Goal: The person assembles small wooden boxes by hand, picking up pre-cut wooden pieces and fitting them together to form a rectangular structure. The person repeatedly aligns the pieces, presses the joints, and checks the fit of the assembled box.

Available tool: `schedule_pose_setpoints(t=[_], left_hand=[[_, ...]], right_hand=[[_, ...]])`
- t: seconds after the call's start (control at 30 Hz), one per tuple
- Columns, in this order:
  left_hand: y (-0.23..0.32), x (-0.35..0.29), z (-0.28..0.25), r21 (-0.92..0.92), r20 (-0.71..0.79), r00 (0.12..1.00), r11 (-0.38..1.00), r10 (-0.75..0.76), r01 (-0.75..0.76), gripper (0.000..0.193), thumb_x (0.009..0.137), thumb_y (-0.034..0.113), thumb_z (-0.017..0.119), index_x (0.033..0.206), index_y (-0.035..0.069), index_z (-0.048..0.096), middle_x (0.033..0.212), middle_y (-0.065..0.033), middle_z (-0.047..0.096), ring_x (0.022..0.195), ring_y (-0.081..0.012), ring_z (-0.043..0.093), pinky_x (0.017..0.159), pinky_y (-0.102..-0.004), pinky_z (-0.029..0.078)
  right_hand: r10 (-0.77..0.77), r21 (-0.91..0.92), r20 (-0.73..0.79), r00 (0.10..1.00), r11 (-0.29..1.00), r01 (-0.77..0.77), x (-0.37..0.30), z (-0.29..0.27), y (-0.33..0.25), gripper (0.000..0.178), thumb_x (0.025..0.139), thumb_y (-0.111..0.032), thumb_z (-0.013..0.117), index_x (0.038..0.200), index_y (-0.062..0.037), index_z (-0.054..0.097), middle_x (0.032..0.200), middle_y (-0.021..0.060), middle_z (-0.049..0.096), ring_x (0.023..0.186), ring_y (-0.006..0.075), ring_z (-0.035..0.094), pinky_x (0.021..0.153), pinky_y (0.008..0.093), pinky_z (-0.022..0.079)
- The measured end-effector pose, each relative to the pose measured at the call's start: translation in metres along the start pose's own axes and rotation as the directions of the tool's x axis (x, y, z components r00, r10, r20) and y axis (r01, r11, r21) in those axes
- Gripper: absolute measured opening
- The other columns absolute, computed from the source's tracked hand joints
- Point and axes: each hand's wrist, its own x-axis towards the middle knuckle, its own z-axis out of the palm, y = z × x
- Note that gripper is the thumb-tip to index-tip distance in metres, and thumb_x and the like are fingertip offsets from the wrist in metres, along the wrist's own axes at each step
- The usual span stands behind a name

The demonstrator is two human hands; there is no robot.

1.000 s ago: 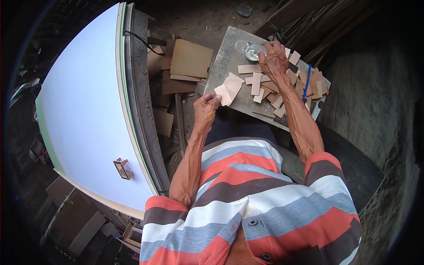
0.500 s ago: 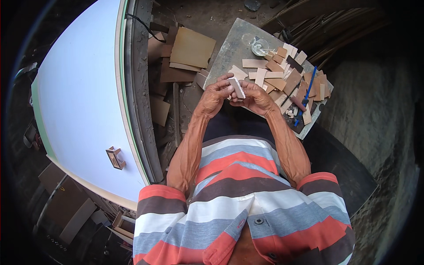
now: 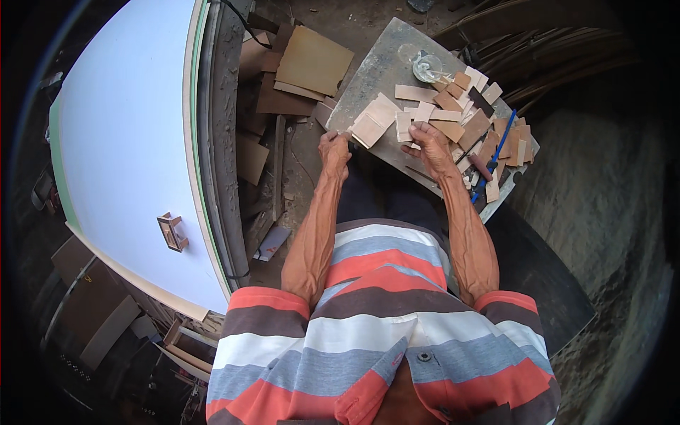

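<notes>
My right hand (image 3: pixel 432 147) pinches a small pale rectangular wood piece (image 3: pixel 404 127) between thumb and fingers, above the near side of a worn grey work board (image 3: pixel 372 64). My left hand (image 3: pixel 335 154) is closed at the board's left corner. Its fingertips meet the near-left corner of a pale wood panel (image 3: pixel 375 119), which has a line across its face; what lies between those fingers is hidden. Just beyond my right hand, several loose wood pieces (image 3: pixel 448 130) lie overlapping.
A clear dish (image 3: pixel 428 69) with white paste stands at the board's far side. A blue tool (image 3: pixel 503 145) and a dark red cylindrical piece (image 3: pixel 480 167) lie at the right. To the left are a large white panel (image 3: pixel 134 149) and stacked brown sheets (image 3: pixel 314 61).
My hands have moved apart. The white-coated piece held between them is no longer visible there. My left hand is down at the panel's corner; my right holds a pale wood piece.
</notes>
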Motion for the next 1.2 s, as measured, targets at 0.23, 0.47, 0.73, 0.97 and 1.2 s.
schedule_pose_setpoints(t=[0.23,0.47,0.73,0.97,1.2], left_hand=[[-0.025,-0.007,0.018,-0.203,0.033,0.998,0.977,-0.058,0.064,0.061,0.084,0.028,0.069,0.132,0.0,0.046,0.127,-0.0134,0.054,0.12,-0.0285,0.049,0.093,-0.0504,0.042],[-0.03,-0.009,0.024,-0.218,0.029,1.0,0.976,0.011,-0.005,0.064,0.079,0.027,0.074,0.13,-0.001,0.046,0.125,-0.015,0.054,0.119,-0.0286,0.05,0.09,-0.0506,0.044],[-0.017,-0.022,0.014,-0.212,-0.098,0.979,0.957,0.179,-0.196,0.067,0.076,0.021,0.078,0.124,-0.005,0.039,0.112,-0.0168,0.061,0.096,-0.0226,0.06,0.087,-0.0342,0.047],[0.017,-0.05,-0.02,-0.501,0.294,0.904,0.856,0.311,-0.132,0.061,0.085,0.019,0.069,0.133,-0.003,0.038,0.119,-0.0136,0.061,0.106,-0.0242,0.064,0.09,-0.0433,0.055],[0.087,-0.11,-0.023,-0.46,0.552,0.722,0.874,0.417,-0.154,0.05,0.089,0.019,0.061,0.132,-0.002,0.046,0.121,-0.0135,0.061,0.109,-0.0228,0.063,0.093,-0.0407,0.055]], right_hand=[[-0.185,-0.424,-0.121,0.975,0.898,0.117,0.052,0.014,0.021,0.034,0.093,-0.027,0.043,0.103,0.0029,0.056,0.095,0.0108,0.067,0.082,0.0188,0.056,0.07,0.0324,0.048],[-0.137,-0.368,-0.109,0.985,0.926,0.088,0.036,0.027,0.016,0.033,0.091,-0.023,0.041,0.104,0.0045,0.054,0.097,0.0119,0.072,0.083,0.0163,0.057,0.067,0.029,0.045],[-0.09,-0.327,-0.177,0.98,0.944,0.027,0.019,0.031,0.024,0.02,0.093,-0.026,0.047,0.097,-0.0082,0.055,0.086,0.001,0.063,0.086,0.011,0.059,0.065,0.0285,0.043],[-0.499,-0.584,-0.066,0.864,0.722,0.372,-0.027,0.045,-0.027,0.022,0.093,-0.02,0.054,0.099,0.001,0.059,0.084,0.011,0.063,0.074,0.0188,0.059,0.07,0.0339,0.049],[-0.774,-0.687,0.071,0.629,0.42,0.594,-0.085,0.044,-0.098,0.017,0.091,-0.016,0.061,0.096,-0.0007,0.065,0.087,0.0131,0.065,0.082,0.0267,0.063,0.075,0.0361,0.05]])
